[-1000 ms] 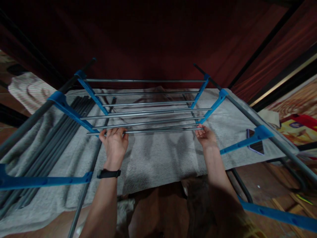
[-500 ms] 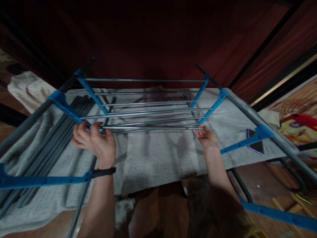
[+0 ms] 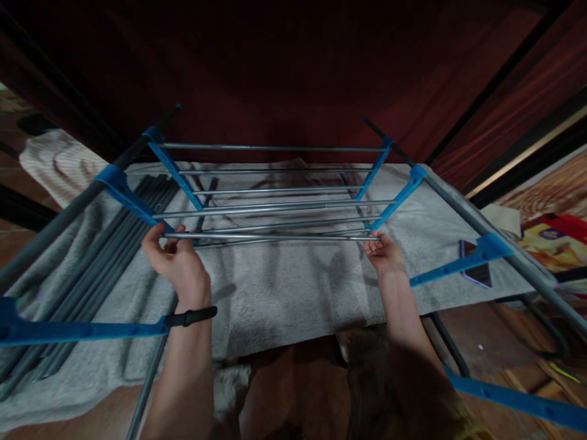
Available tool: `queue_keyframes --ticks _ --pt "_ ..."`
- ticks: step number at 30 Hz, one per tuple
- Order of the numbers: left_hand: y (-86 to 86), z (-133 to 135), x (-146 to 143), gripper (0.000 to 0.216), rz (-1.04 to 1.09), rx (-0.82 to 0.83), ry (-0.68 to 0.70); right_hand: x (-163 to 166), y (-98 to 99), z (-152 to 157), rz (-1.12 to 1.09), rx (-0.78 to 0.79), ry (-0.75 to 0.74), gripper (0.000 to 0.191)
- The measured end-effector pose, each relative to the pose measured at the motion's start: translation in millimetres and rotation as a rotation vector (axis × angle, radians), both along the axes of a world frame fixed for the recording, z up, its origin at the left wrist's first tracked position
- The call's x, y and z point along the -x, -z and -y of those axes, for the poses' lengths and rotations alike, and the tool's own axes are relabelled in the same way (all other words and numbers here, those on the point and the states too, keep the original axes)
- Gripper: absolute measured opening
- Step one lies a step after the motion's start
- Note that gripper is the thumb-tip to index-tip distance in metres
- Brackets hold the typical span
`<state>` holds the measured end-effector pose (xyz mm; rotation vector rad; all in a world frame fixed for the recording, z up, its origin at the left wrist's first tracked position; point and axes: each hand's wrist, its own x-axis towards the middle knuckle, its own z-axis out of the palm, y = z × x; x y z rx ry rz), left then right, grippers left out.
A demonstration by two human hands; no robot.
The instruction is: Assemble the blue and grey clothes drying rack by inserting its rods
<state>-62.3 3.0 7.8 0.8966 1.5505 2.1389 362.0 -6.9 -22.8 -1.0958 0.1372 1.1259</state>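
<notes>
Dark red curtain point(image 3: 293, 73) behind, grey towel point(image 3: 293, 293) spread underneath, a half-built drying rack standing over it. Left hand point(image 3: 177, 263) is curled closed around the left end of a thin metal rod point(image 3: 275, 236); right hand point(image 3: 383, 253) pinches the right end, fingers drawn in tight on the tip. Rod hangs in the air above the towel, just in front of the rails already seated between the two blue arms, left arm point(image 3: 126, 195) and right arm point(image 3: 398, 197). Long axis runs left to right across the view, close to level and parallel to the fixed rails; left end points at the lower tip of the left arm, right end touches or nearly touches the tip of the right one; cannot tell which. Risks, as judged: rod is slim and held only at its ends, so a sideways push could bow it or pop one end loose while the other goes in; a slipped end could drop onto the towel or roll toward the spare rods point(image 3: 114, 244) at left. Phone point(image 3: 474, 272) lies on the towel near the right side, exposed to a falling rod. Fingers close to the plastic tips could get nipped.
</notes>
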Motion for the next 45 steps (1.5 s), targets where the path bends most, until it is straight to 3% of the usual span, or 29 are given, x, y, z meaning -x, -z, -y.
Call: queue_keyframes --ticks 4,12,18,28,34,45 --pt "-6.7 -1.2 -2.1 0.034 0.250 -0.074 -0.124 1.9 -1.5 0.3 -0.007 0.006 0.003 0.023" --pt "-11.3 1.7 -3.2 0.025 0.438 0.002 -0.084 5.4 -3.1 0.8 -0.008 0.003 -0.013 0.023" --pt "-9.5 1.2 -3.8 0.009 0.463 0.054 -0.070 7.7 -3.7 0.5 -0.022 -0.018 -0.042 0.023" --pt "-4.4 5.6 -29.7 0.014 0.479 0.078 0.028 17.8 -8.9 2.3 -0.017 -0.056 -0.080 0.025" --pt "-3.9 5.7 -41.5 0.019 0.517 0.140 0.092 30.1 -16.6 2.4 0.028 -0.197 -0.249 0.019" --pt "-0.9 8.5 -54.1 0.017 0.516 0.134 0.125 54.6 -12.1 4.3 0.180 -0.367 -0.338 0.011"
